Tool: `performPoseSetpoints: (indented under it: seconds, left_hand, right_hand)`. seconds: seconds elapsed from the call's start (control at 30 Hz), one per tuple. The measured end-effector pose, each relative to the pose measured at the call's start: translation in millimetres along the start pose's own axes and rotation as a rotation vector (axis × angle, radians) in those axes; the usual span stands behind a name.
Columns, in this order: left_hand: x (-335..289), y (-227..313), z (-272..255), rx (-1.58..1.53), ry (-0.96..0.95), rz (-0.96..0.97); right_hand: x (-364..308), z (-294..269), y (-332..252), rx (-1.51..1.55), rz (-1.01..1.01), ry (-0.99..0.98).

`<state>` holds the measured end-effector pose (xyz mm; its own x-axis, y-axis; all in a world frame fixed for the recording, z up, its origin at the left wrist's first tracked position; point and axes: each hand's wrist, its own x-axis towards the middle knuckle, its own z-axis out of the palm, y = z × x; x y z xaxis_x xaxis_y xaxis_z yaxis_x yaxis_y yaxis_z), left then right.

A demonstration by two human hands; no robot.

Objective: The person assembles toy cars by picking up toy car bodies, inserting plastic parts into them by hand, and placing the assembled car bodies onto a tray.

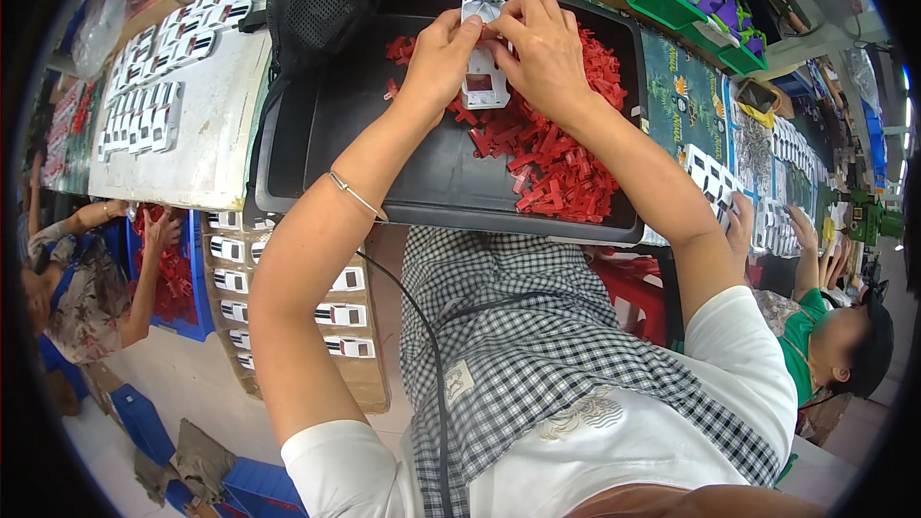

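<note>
Head: left hand (441, 59) holds white casing (483, 65), right hand (545, 50) probably too.

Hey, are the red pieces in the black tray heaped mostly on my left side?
No, the red pieces are heaped mostly on the right side of the black tray, with only a few farther left.

Black tray (355, 149) beneath the fingers (533, 11), red pieces (566, 173) heaped in it.
The heap spreads right and lower right of the fingers, with strays to their left. Farther left, a white table (216, 105) bears rows of white casings (144, 117); lower left, a brown board (376, 384) bears spaced white parts (343, 315); right, a patterned bench (676, 101).
</note>
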<state>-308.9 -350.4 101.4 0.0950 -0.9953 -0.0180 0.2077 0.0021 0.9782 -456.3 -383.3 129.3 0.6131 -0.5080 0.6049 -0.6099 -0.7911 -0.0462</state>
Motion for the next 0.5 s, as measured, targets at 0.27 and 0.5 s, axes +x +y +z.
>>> performPoseSetpoints:
  seconds: [0.27,0.5]
  left_hand:
    - [1,-5,-4,-0.011,-0.022,0.024]
    - [-1,-3,1,0.19,0.003,0.171]
  right_hand:
    - [4,-5,5,0.211,0.196,0.016]
    - [2,2,22,0.794,0.475,-0.131]
